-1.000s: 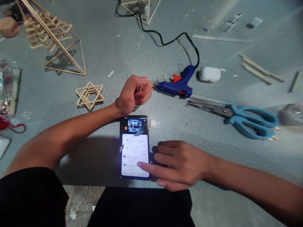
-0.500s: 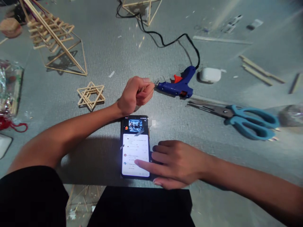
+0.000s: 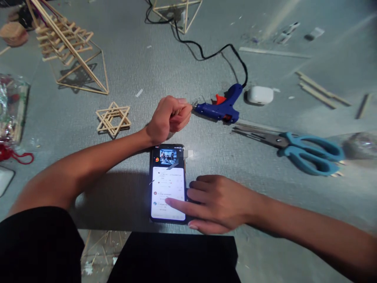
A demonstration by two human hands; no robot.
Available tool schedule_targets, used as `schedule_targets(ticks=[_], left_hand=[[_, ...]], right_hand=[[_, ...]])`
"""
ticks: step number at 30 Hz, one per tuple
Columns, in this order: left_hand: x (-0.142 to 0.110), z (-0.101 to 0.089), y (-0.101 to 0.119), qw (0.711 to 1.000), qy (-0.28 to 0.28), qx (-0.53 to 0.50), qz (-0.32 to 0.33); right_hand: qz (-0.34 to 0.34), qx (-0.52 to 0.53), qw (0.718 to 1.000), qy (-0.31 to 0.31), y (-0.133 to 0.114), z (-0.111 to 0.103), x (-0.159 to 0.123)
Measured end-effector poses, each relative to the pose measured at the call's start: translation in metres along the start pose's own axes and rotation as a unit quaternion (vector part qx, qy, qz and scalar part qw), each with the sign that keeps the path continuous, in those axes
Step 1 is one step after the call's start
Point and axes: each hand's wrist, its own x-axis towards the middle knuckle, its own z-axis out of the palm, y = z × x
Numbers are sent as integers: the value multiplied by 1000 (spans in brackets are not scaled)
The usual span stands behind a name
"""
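A lit smartphone (image 3: 168,184) lies on the table near its front edge, showing a picture at the top and rows of text below. My right hand (image 3: 216,204) is at its right side, index finger stretched over the lower screen, other fingers partly curled, holding nothing. Above the phone, my left hand (image 3: 171,118) rests in a loose fist, and I see nothing in it. Just right of that fist lies a blue hot glue gun (image 3: 219,108) with a red trigger. A six-pointed star of thin sticks (image 3: 113,119) sits left of my left wrist.
Blue-handled scissors (image 3: 294,147) and a white earbud case (image 3: 260,95) lie at the right, with loose wooden sticks (image 3: 319,92) beyond. A stick-built structure (image 3: 70,47) stands at upper left. A black cord (image 3: 212,55) runs from the glue gun toward another stick frame (image 3: 185,27).
My right index fingertip has slid slightly left and up over the phone screen. My left fist keeps its place, and the view has shifted a little.
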Motion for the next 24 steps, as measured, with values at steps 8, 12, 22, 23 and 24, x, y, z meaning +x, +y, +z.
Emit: schedule_targets(ticks=[8, 12, 22, 23, 24], left_hand=[[0, -1, -1, 1000, 1, -17, 6], [1, 1, 2, 1000, 18, -9, -18], [0, 1, 0, 1000, 9, 2, -2], [0, 0, 0, 1000, 5, 3, 4], [1, 1, -1, 1000, 4, 4, 7]], right_hand=[[7, 5, 998, 66, 3, -2, -3], [43, -15, 996, 72, 4, -1, -4], [94, -46, 990, 90, 3, -2, -1], [88, -46, 992, 79, 3, -2, -1], [80, -47, 994, 63, 3, -2, 0]])
